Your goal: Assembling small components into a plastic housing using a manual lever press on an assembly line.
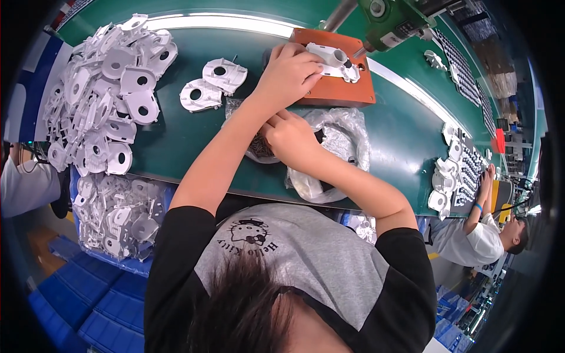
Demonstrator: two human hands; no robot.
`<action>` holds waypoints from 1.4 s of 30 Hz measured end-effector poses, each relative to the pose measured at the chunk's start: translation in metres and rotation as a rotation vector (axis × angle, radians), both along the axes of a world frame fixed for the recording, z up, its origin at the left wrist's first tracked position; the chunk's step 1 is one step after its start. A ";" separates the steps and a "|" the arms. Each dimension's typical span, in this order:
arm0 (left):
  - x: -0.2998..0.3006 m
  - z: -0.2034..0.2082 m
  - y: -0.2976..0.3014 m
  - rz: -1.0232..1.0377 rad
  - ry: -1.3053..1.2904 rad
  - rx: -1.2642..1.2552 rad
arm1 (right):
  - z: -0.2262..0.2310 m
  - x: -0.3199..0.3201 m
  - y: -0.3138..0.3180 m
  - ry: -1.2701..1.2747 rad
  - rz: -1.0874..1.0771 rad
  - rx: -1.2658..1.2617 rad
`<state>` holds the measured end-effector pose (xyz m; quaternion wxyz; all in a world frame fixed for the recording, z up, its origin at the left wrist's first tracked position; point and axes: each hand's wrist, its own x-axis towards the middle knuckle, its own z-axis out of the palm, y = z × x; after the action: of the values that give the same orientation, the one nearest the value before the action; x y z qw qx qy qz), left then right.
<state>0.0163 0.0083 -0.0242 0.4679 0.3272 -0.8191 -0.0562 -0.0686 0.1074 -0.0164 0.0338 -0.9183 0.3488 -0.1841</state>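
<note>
White plastic part (336, 62) on orange block (338, 88), left hand (288, 73) touching.

It is a factory assembly line: a long green conveyor belt (194, 126), heaped white plastic parts (100, 88) at left, another worker (488, 235) on the right.

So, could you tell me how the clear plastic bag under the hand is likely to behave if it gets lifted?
The clear plastic bag is crumpled and wrinkled, so it is probably floppy and light. It lies partly over the table edge, so a push might slide it off. The right hand rests on it.
</note>
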 end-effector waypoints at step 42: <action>-0.002 0.016 0.025 0.030 -0.190 0.016 | 0.067 -0.152 -0.130 -0.477 -0.577 0.905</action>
<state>0.0140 0.0335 -0.0080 0.3865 0.3471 -0.8541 -0.0243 -0.2211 -0.0228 0.0503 0.4487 -0.6135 0.6115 -0.2199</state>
